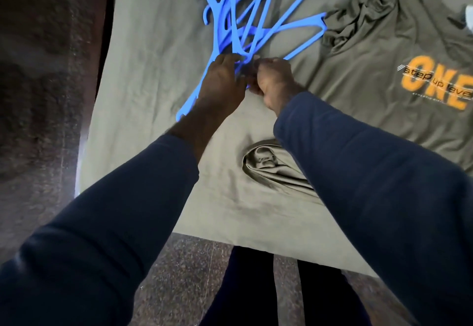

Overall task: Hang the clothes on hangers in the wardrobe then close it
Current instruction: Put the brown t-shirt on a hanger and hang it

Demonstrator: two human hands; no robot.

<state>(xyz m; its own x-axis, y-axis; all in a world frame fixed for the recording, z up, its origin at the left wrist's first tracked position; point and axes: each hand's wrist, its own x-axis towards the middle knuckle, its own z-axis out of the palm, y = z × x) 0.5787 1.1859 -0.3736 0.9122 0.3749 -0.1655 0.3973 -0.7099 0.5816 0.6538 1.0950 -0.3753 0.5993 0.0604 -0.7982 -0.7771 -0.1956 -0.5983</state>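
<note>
Speckled dark stone floor (38, 95) borders a wrinkled olive sheet (153, 31). On it lies a tangled pile of thin blue plastic hangers (231, 31). The left hand (220, 82) and right hand (273, 82) grip its near ends. Right of the pile sprawls a crumpled olive T-shirt with orange lettering (384, 31).

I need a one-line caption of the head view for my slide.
Left hand and right hand work at tangled blue hangers on a sheet, beside an olive T-shirt.

One printed T-shirt (384, 44) and roughly five blue hangers (230, 44) (tangled, so hard to count).
</note>
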